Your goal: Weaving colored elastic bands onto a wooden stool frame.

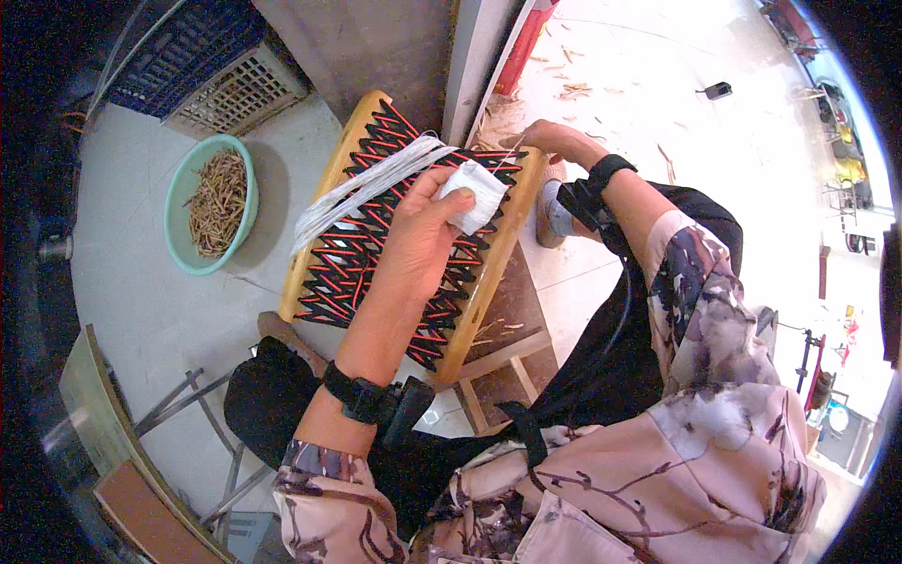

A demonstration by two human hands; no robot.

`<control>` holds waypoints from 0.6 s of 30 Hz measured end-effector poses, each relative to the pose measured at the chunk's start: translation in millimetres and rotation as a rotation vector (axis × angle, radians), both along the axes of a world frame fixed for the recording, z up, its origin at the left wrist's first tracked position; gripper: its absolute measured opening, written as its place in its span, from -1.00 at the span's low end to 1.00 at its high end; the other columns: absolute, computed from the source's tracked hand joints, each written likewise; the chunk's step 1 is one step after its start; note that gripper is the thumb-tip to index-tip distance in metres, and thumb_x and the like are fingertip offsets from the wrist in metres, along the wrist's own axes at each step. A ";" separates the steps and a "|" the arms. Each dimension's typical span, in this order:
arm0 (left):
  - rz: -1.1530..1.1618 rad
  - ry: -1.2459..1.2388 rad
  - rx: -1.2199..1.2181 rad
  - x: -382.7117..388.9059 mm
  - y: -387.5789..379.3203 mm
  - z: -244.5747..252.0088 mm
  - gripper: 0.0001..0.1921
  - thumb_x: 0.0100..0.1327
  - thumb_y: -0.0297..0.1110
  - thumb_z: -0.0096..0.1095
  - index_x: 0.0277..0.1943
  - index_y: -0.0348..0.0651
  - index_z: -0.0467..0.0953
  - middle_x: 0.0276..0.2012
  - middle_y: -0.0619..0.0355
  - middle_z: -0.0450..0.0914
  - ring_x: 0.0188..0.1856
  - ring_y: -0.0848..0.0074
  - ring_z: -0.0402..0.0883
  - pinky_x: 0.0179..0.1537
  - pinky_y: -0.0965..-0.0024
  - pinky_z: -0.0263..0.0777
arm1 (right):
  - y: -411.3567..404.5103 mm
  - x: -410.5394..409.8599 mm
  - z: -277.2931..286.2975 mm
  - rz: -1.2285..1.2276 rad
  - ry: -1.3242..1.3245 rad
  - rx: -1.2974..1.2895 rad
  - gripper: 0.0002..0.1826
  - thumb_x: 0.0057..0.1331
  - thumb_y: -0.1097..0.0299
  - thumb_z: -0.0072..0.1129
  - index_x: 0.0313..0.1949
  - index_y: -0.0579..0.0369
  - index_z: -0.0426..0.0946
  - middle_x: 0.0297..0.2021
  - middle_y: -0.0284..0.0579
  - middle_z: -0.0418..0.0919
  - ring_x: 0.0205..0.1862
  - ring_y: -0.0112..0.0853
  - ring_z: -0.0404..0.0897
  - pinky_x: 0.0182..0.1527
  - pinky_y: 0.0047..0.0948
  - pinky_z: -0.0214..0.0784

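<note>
My left hand grips a small wad of white thread or cloth between thumb and fingers. It is above a wooden-framed stool seat laced with black and red cord. A bundle of white strings lies across the lacing, beyond my left hand. My right hand is at the seat's far right corner, fingers bent, with a thin strand between it and the white wad. Its fingertips are partly hidden, so its grip is unclear.
A green plastic basin of short brown sticks stands on the floor at the left. Plastic crates are behind it. A metal-edged panel rises beyond the seat. Brown scraps and a small black device lie on the floor at the right.
</note>
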State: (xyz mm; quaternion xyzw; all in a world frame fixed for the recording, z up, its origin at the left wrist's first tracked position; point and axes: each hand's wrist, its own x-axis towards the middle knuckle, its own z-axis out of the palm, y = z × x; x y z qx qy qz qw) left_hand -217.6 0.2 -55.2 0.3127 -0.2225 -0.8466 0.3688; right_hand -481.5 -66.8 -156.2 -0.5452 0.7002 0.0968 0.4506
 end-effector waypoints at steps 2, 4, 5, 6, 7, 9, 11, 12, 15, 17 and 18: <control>-0.007 -0.019 -0.002 -1.2 0.3 0.0 -0.74 0.02 -0.54 0.09 -0.18 -0.25 0.32 -0.30 0.17 0.47 -0.26 0.56 0.46 -0.19 0.48 0.34 | 7.2 -8.4 -9.7 0.016 -0.016 -0.032 -0.56 0.15 0.36 -0.16 0.06 -0.31 0.23 -0.16 -0.15 0.33 -0.17 -0.31 0.40 -0.30 -0.31 0.42; -0.022 -0.031 -0.018 -0.5 -0.9 -0.2 -0.74 0.02 -0.54 0.08 -0.17 -0.26 0.32 -0.29 0.16 0.47 -0.26 0.56 0.46 -0.19 0.50 0.34 | 13.2 -7.4 -4.9 0.043 -0.058 -0.063 -0.63 0.18 0.28 -0.24 0.01 -0.19 0.30 -0.16 -0.18 0.37 -0.19 -0.36 0.42 -0.35 -0.37 0.41; -0.022 -0.029 -0.018 -0.6 -1.1 -0.9 -0.74 0.02 -0.54 0.08 -0.17 -0.26 0.32 -0.29 0.16 0.47 -0.26 0.56 0.46 -0.19 0.50 0.34 | 17.1 -6.7 -2.5 0.043 -0.057 -0.063 -0.63 0.18 0.28 -0.24 0.01 -0.19 0.30 -0.16 -0.18 0.37 -0.19 -0.36 0.42 -0.35 -0.37 0.41; -0.035 -0.019 -0.019 -1.1 -1.1 -1.2 -0.74 0.02 -0.55 0.08 -0.17 -0.26 0.32 -0.29 0.16 0.47 -0.26 0.56 0.46 -0.20 0.51 0.34 | 21.3 -3.4 5.9 -0.076 -0.107 -0.011 -0.66 0.19 0.26 -0.25 -0.03 -0.14 0.33 -0.19 -0.19 0.40 -0.22 -0.37 0.44 -0.39 -0.41 0.41; -0.048 -0.008 -0.020 -1.5 -0.7 -1.3 -0.74 0.02 -0.55 0.07 -0.17 -0.26 0.32 -0.29 0.16 0.47 -0.26 0.56 0.46 -0.20 0.52 0.34 | 24.4 -0.8 12.3 -0.195 -0.158 0.040 -0.67 0.20 0.24 -0.27 -0.07 -0.09 0.36 -0.22 -0.21 0.44 -0.24 -0.39 0.46 -0.42 -0.45 0.40; -0.062 -0.024 -0.019 -4.5 1.4 -0.4 -0.74 0.02 -0.55 0.07 -0.17 -0.26 0.32 -0.29 0.16 0.47 -0.26 0.56 0.46 -0.20 0.52 0.34 | 33.8 -5.5 6.8 -0.210 -0.239 -0.058 -0.66 0.13 0.01 -0.15 -0.30 -0.06 0.44 -0.52 -0.28 0.49 -0.52 -0.44 0.44 -0.53 -0.42 0.28; -0.073 -0.038 -0.019 -8.3 3.5 -0.5 -0.74 0.03 -0.55 0.07 -0.17 -0.26 0.32 -0.29 0.16 0.47 -0.26 0.56 0.46 -0.20 0.52 0.34 | 40.9 -5.8 9.4 -0.390 -0.253 0.006 -0.67 0.14 0.03 -0.16 -0.31 -0.04 0.45 -0.50 -0.26 0.50 -0.50 -0.45 0.45 -0.52 -0.43 0.28; -0.094 -0.058 -0.027 -9.6 4.6 -2.2 -0.74 0.03 -0.55 0.07 -0.16 -0.26 0.32 -0.29 0.16 0.47 -0.26 0.57 0.46 -0.20 0.52 0.34 | 42.6 1.9 20.0 -0.392 -0.183 0.055 -0.66 0.15 0.03 -0.19 -0.32 -0.03 0.45 -0.49 -0.23 0.51 -0.52 -0.44 0.45 -0.51 -0.38 0.28; -0.108 -0.068 -0.036 -12.9 6.8 -7.8 -0.74 0.03 -0.54 0.06 -0.16 -0.26 0.32 -0.28 0.16 0.47 -0.26 0.58 0.46 -0.20 0.53 0.33 | 55.8 4.0 12.6 -0.211 -0.046 0.076 -0.62 0.18 0.03 -0.27 -0.35 0.01 0.44 -0.55 -0.20 0.51 -0.52 -0.38 0.49 -0.47 -0.22 0.32; -0.124 -0.081 -0.075 -13.5 6.5 -9.7 -0.74 0.04 -0.53 0.05 -0.16 -0.26 0.32 -0.29 0.17 0.47 -0.27 0.57 0.46 -0.21 0.53 0.33 | 65.2 13.8 16.6 -0.222 0.047 0.182 -0.67 0.19 0.22 -0.29 -0.27 0.16 0.41 -0.48 -0.09 0.50 -0.42 -0.24 0.50 -0.39 -0.22 0.34; -0.124 -0.079 -0.076 -13.4 6.9 -8.3 -0.74 0.04 -0.53 0.05 -0.16 -0.26 0.32 -0.29 0.17 0.47 -0.27 0.57 0.46 -0.21 0.53 0.33 | 68.7 15.1 17.1 -0.171 0.094 0.219 -0.67 0.18 0.23 -0.29 -0.28 0.17 0.41 -0.48 -0.09 0.50 -0.42 -0.24 0.50 -0.39 -0.21 0.34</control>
